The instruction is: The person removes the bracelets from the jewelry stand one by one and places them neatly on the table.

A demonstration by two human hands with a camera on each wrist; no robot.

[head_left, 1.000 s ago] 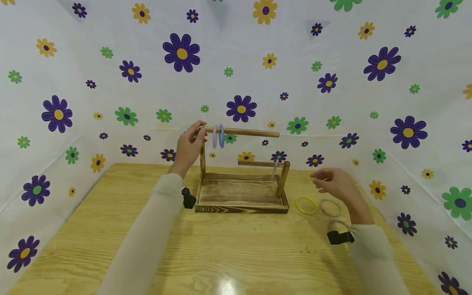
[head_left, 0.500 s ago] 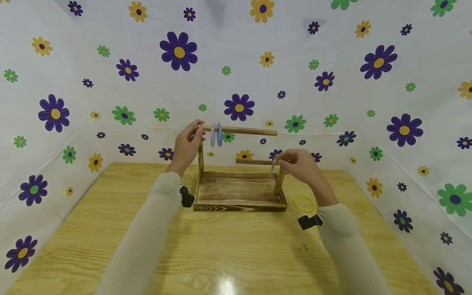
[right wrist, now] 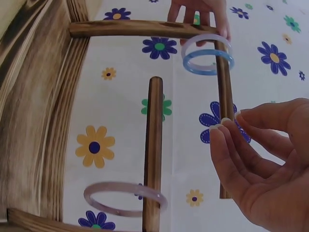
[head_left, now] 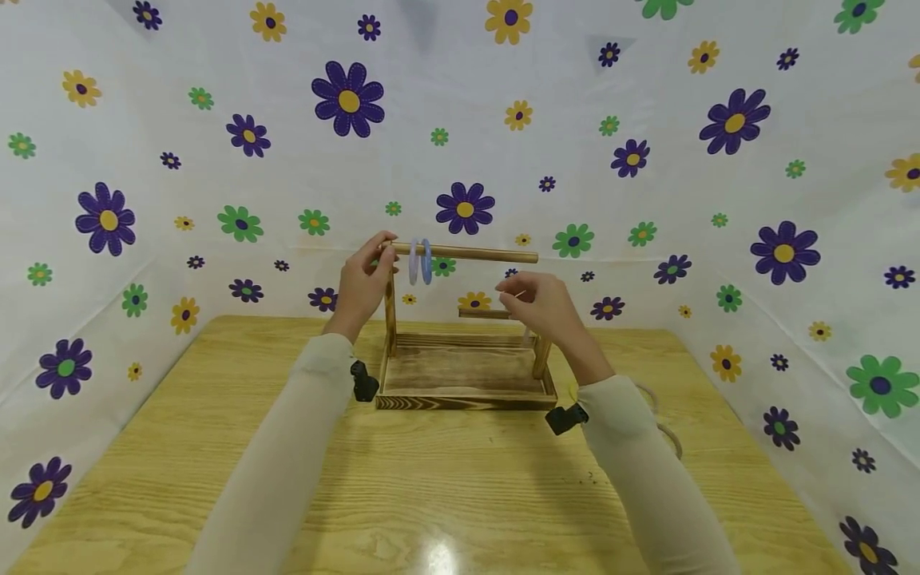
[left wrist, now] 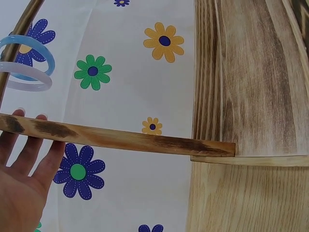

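Note:
My left hand (head_left: 362, 289) grips the top left corner of a wooden rack (head_left: 465, 403), where its tall post (left wrist: 116, 138) meets the upper rod (head_left: 489, 255). On that rod, near the left hand, hang a lavender bangle (head_left: 413, 263) and a blue bangle (head_left: 427, 263). Thumb and fingers loosely bent, my right hand (head_left: 549, 307) holds nothing. It is raised over the lower rod (right wrist: 153, 130) and overlaps the upper rod in the right wrist view. A pale mauve bangle (right wrist: 120, 212) hangs on the lower rod; in the head view the right hand partly hides it.
Right of the rack, a yellow bangle (head_left: 566, 391) lies mostly hidden behind the right wrist. Two more bangles, one of them beige (head_left: 672, 441), show partly past the right sleeve on the wooden table (head_left: 431, 479). Flower-printed cloth (head_left: 611, 200) encloses the table's back and sides.
My right hand has moved left from above the bangles on the table, past the short post, to over the lower rod. The left hand keeps its grip on the rack.

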